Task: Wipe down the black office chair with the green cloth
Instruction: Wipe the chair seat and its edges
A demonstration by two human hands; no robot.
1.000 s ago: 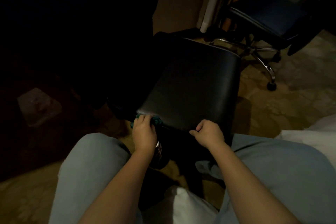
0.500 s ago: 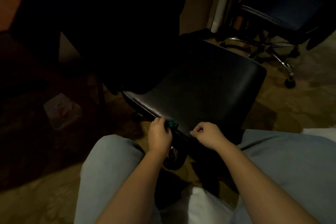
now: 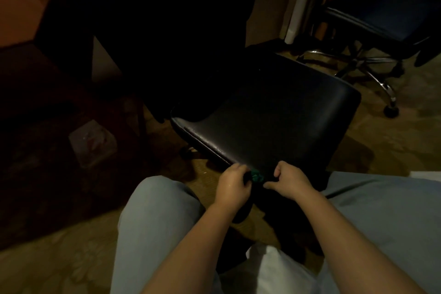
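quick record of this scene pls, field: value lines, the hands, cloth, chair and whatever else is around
chair: black, padded seat, near edge by the person's knees
cloth: green, bunched up at the seat's near edge, mostly hidden by the left hand
left hand: grips the cloth against the seat edge
right hand: fingers curled at the seat edge just beside the cloth; unclear what it grips
second chair: dark, on a wheeled metal base, behind to the right
light: dim

Left hand (image 3: 232, 185) grips green cloth (image 3: 256, 176), right hand (image 3: 290, 182) apparently pinching chair (image 3: 274, 114).
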